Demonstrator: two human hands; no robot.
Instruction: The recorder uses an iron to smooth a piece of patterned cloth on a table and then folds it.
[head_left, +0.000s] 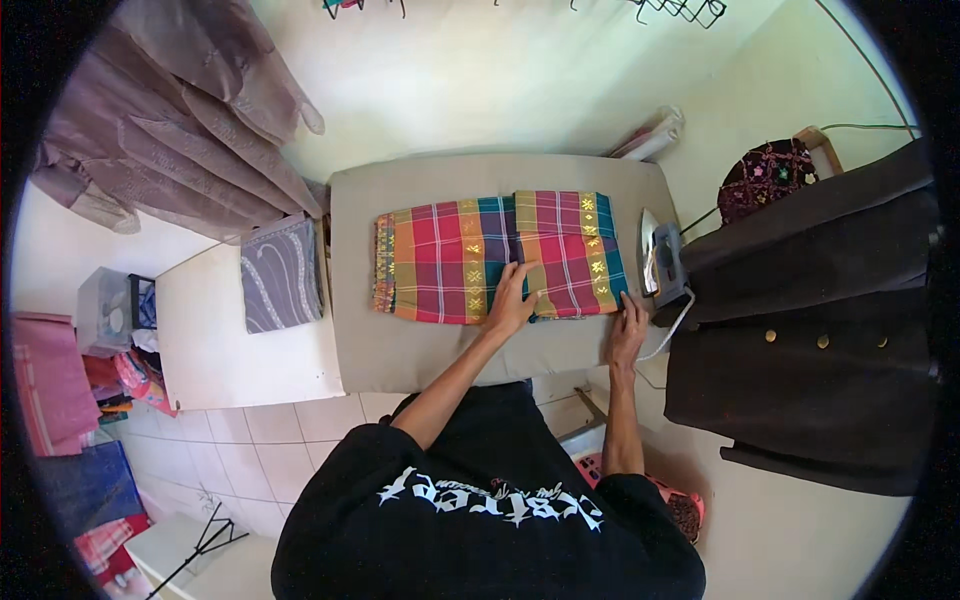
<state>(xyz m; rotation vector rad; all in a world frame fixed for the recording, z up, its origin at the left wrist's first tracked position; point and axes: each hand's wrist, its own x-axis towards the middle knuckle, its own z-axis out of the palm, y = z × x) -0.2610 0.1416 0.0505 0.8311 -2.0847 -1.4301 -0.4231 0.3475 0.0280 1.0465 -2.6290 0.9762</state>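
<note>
A plaid cloth in red, purple, teal and gold lies on the beige padded ironing surface. Its right part is folded back over itself, making a thicker panel with gold motifs. My left hand rests on the cloth near the fold's edge, fingers spread. At the cloth's lower right corner is my right hand, its fingers stretched out and touching the edge. Just right of the cloth, an iron rests at the end of the padded surface, its white cord curving down.
A folded grey patterned cloth lies on the white table at left. Grey-mauve garments hang at upper left, and a dark buttoned garment hangs close on the right. A clear plastic box stands at far left.
</note>
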